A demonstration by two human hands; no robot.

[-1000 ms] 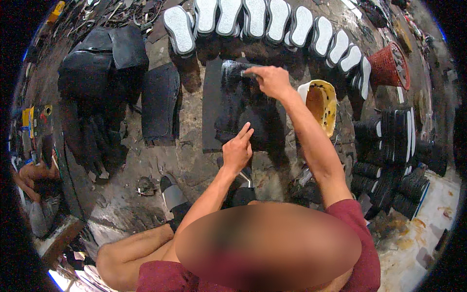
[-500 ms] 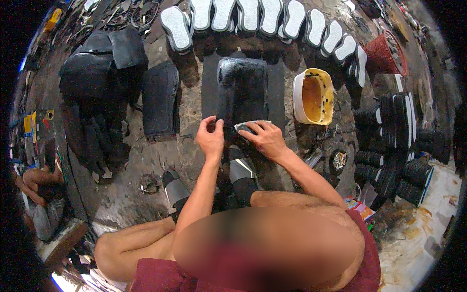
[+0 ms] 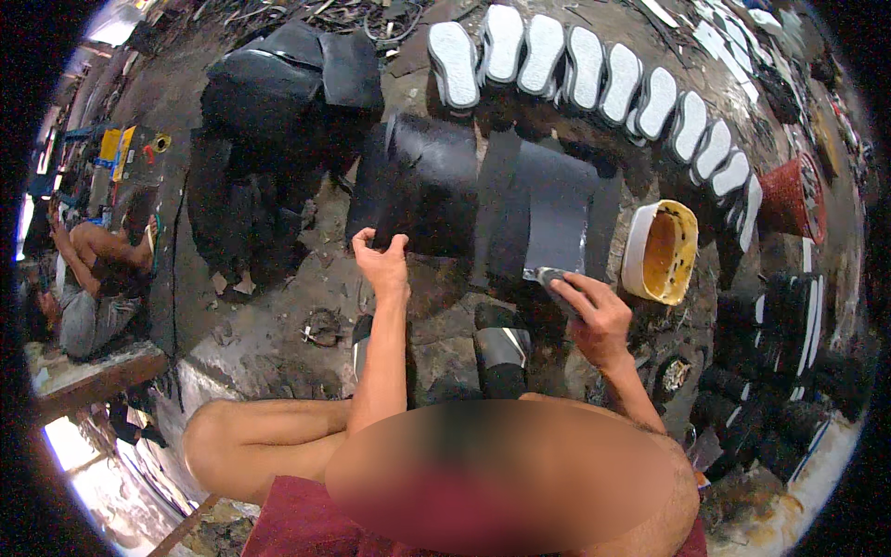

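Two black rubber sheets lie side by side on the floor (image 3: 278,325) ahead of the person. The left hand (image 3: 382,260) pinches the near edge of the left sheet (image 3: 427,186); its grip is narrow. The right hand (image 3: 594,311) is closed on a small grey pad (image 3: 548,277) at the near edge of the right sheet (image 3: 552,209). Ten white soles (image 3: 543,54) curve beyond. One yellow tub (image 3: 664,252) sits just right. Bare floor lies between the left sheet and the person's knees.

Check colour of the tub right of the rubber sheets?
Tub: white outside, yellow-orange inside; head view.
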